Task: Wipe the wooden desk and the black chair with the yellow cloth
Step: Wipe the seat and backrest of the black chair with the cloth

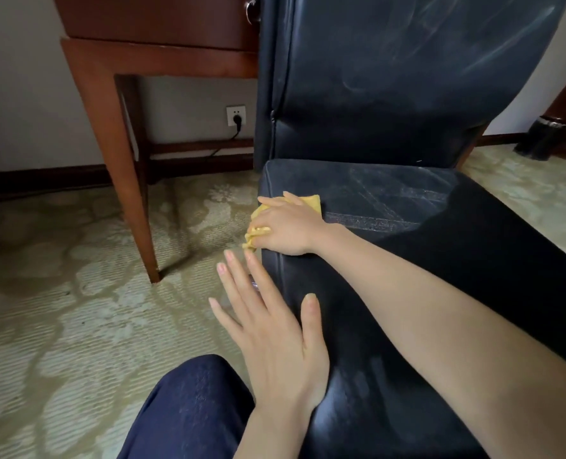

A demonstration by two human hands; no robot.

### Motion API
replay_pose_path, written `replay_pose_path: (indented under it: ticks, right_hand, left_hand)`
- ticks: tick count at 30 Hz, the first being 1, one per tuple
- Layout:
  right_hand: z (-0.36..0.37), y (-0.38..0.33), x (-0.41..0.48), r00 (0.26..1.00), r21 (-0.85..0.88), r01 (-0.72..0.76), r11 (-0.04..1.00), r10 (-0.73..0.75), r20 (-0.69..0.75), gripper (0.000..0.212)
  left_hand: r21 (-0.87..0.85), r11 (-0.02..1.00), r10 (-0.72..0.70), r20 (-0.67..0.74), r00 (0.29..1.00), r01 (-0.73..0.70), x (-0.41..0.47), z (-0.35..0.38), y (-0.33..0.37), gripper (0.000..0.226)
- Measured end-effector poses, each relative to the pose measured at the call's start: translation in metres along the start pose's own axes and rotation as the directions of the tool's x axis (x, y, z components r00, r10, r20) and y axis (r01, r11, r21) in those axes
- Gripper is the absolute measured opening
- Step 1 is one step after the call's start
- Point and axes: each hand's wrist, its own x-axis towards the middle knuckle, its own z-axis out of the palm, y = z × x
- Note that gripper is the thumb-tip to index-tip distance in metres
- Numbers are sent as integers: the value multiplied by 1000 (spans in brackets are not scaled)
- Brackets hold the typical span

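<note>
Though apart, desk leg [122,180] near chair [407,200]

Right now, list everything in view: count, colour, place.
chair: one, black, centre and right.
cloth: one, yellow, on the seat's left edge.
desk: one, brown wood, upper left.
wall socket: one, white, under the desk.
carpet: one, pale green patterned, floor.
dark object: one, black, far right, unclear.
leg: one, dark blue trousers, bottom centre.
left hand: one, fingers straight, at the seat's left side.
right hand: one, holding the cloth on the seat.
</note>
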Motion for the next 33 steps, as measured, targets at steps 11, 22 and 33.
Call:
replay_pose_path:
  ticks: [11, 22, 33]
  right_hand:
    - [18, -25, -119, 972, 151, 223, 963, -208, -111, 50]
    - [27, 15, -195, 990, 189, 116, 975, -98, -101, 47]
    - [16, 63, -112, 988, 288, -51, 956, 91, -125, 43]
  left_hand:
    - [-28, 992, 117, -103, 988, -120, 0, -12, -3, 61]
    - [-96, 995, -21, 44, 999, 25, 6, -4, -5, 66]
    - [-168, 984, -40, 144, 989, 64, 18, -9, -11, 73]
